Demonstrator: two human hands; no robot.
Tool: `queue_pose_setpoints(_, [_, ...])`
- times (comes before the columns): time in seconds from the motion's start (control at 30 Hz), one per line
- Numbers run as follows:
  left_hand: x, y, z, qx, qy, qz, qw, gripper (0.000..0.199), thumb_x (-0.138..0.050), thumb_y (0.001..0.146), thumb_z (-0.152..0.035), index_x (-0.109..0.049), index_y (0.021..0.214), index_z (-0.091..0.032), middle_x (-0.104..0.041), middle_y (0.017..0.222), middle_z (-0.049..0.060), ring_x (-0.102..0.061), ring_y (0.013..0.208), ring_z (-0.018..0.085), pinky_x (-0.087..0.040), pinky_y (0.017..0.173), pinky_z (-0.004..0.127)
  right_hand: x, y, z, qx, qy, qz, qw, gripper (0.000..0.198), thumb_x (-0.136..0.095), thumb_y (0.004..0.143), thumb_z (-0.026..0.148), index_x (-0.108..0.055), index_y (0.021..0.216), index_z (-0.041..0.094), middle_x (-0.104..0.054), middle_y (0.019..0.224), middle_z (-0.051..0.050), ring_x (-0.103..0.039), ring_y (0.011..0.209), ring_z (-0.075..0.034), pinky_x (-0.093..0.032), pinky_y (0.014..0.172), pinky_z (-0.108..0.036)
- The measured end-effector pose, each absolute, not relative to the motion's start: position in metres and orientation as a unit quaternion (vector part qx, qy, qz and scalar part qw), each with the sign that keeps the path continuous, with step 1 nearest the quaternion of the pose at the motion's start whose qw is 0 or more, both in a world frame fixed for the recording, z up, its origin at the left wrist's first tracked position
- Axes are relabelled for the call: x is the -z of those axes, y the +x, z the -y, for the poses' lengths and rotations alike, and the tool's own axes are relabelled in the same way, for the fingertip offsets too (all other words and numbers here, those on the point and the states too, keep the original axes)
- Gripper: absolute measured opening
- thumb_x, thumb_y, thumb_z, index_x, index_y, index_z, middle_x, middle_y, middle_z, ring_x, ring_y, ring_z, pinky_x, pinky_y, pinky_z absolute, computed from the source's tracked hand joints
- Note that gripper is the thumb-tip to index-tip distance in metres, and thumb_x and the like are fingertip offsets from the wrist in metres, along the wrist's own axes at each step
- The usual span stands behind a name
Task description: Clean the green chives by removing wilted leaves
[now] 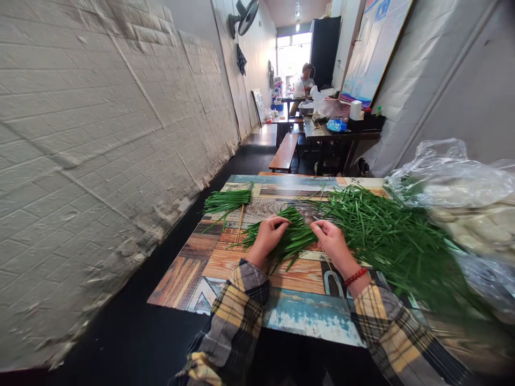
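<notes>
A bunch of garlic chives (295,228) lies on the wood-patterned table in front of me. My left hand (269,236) rests at the bunch's left side, its thumb and fingertips pinched together over the leaves. What is in that pinch is too small to make out. At the bunch's right end, my right hand (333,241) pinches a thin straw-like strand (330,264), which trails down past the wrist. A second bunch of chives (227,200) lies to the left, with a thin tan strand (241,222) beside it. A large loose heap of chives (386,230) spreads at right.
Clear plastic bags (454,177), one with pale contents, stand at the table's right edge. Beyond the patterned table (193,271) are a bench (285,153) and a cluttered dark table (322,131). A person (304,83) sits farther back. A brick-patterned wall (100,161) runs along the left.
</notes>
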State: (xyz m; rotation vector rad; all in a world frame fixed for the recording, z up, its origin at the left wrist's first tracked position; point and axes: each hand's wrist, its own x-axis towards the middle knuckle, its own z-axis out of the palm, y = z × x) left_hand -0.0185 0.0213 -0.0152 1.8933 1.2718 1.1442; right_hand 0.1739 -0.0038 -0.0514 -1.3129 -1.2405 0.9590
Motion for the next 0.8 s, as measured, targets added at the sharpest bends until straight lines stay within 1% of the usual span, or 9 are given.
queue_pose_setpoints(0.07, [0.013, -0.019, -0.021, -0.458, 0.668, -0.48, 0.338, 0.017, -0.061, 0.077, -0.024, -0.074, 0.079, -0.013, -0.066, 0.072, 0.005, -0.056, 0.067, 0.014, -0.041, 0.063, 0.024, 0.05, 0.172, 0.006, -0.405, -0.539, 0.525, 0.519, 0.04, -0.057, 0.078, 0.056, -0.061, 0.088, 0.017, -0.057, 0.059, 0.002, -0.045, 0.039, -0.01, -0.036, 0.038, -0.023])
queue_pose_setpoints(0.17, [0.012, -0.017, -0.02, -0.465, 0.621, -0.464, 0.428, 0.022, -0.063, 0.074, -0.025, -0.072, 0.089, -0.012, -0.063, 0.065, 0.001, -0.05, 0.055, 0.01, -0.037, 0.054, 0.022, 0.047, 0.169, 0.01, -0.411, -0.525, 0.54, 0.514, 0.038, -0.057, 0.079, 0.054, -0.061, 0.09, 0.018, -0.058, 0.064, 0.001, -0.047, 0.041, -0.01, -0.037, 0.039, -0.023])
queue_pose_setpoints(0.27, [0.013, -0.016, -0.02, -0.482, 0.589, -0.467, 0.451, 0.021, -0.065, 0.071, -0.023, -0.07, 0.088, -0.012, -0.059, 0.059, -0.002, -0.047, 0.052, 0.009, -0.036, 0.052, 0.021, 0.045, 0.168, 0.012, -0.412, -0.52, 0.547, 0.51, 0.037, -0.057, 0.08, 0.053, -0.061, 0.09, 0.017, -0.057, 0.064, 0.002, -0.046, 0.041, -0.009, -0.036, 0.038, -0.022])
queue_pose_setpoints(0.37, [0.013, -0.016, -0.022, -0.519, 0.577, -0.474, 0.416, 0.012, -0.064, 0.071, -0.022, -0.069, 0.076, -0.013, -0.062, 0.063, 0.0, -0.052, 0.058, 0.01, -0.039, 0.058, 0.022, 0.042, 0.167, 0.013, -0.411, -0.519, 0.553, 0.506, 0.036, -0.056, 0.081, 0.052, -0.061, 0.089, 0.017, -0.056, 0.063, 0.003, -0.045, 0.039, -0.009, -0.036, 0.038, -0.022])
queue_pose_setpoints(0.47, [0.012, -0.016, -0.021, -0.518, 0.615, -0.473, 0.362, 0.01, -0.063, 0.074, -0.022, -0.069, 0.076, -0.015, -0.065, 0.07, 0.002, -0.057, 0.068, 0.013, -0.041, 0.065, 0.024, 0.038, 0.165, 0.016, -0.409, -0.515, 0.567, 0.496, 0.035, -0.057, 0.081, 0.051, -0.061, 0.09, 0.018, -0.054, 0.059, 0.004, -0.045, 0.038, -0.009, -0.036, 0.039, -0.022])
queue_pose_setpoints(0.6, [0.007, -0.017, -0.017, -0.505, 0.692, -0.476, 0.199, 0.008, -0.063, 0.076, -0.017, -0.071, 0.075, -0.019, -0.065, 0.086, 0.005, -0.057, 0.088, 0.018, -0.041, 0.082, 0.031, 0.036, 0.162, 0.019, -0.397, -0.513, 0.594, 0.475, 0.033, -0.055, 0.083, 0.049, -0.062, 0.093, 0.018, -0.052, 0.055, 0.005, -0.047, 0.038, -0.009, -0.036, 0.041, -0.022])
queue_pose_setpoints(0.7, [0.002, -0.02, -0.016, -0.54, 0.662, -0.513, 0.086, 0.008, -0.065, 0.076, -0.016, -0.072, 0.075, -0.021, -0.062, 0.094, 0.006, -0.054, 0.096, 0.02, -0.038, 0.089, 0.035, 0.037, 0.161, 0.019, -0.391, -0.523, 0.59, 0.475, 0.035, -0.054, 0.082, 0.049, -0.063, 0.093, 0.018, -0.054, 0.057, 0.004, -0.047, 0.037, -0.009, -0.035, 0.04, -0.022])
queue_pose_setpoints(0.77, [0.001, -0.023, -0.017, -0.575, 0.62, -0.527, 0.081, 0.006, -0.064, 0.077, -0.019, -0.071, 0.075, -0.02, -0.061, 0.093, 0.006, -0.053, 0.095, 0.02, -0.039, 0.087, 0.034, 0.037, 0.162, 0.018, -0.384, -0.53, 0.585, 0.478, 0.035, -0.054, 0.082, 0.05, -0.063, 0.092, 0.017, -0.056, 0.059, 0.003, -0.047, 0.037, -0.009, -0.035, 0.041, -0.022])
queue_pose_setpoints(0.8, [0.001, -0.023, -0.017, -0.592, 0.601, -0.525, 0.113, 0.008, -0.063, 0.078, -0.021, -0.07, 0.075, -0.02, -0.06, 0.089, 0.005, -0.054, 0.091, 0.019, -0.04, 0.083, 0.032, 0.037, 0.162, 0.018, -0.382, -0.531, 0.585, 0.479, 0.035, -0.054, 0.082, 0.05, -0.063, 0.092, 0.017, -0.056, 0.06, 0.002, -0.047, 0.038, -0.009, -0.035, 0.041, -0.022])
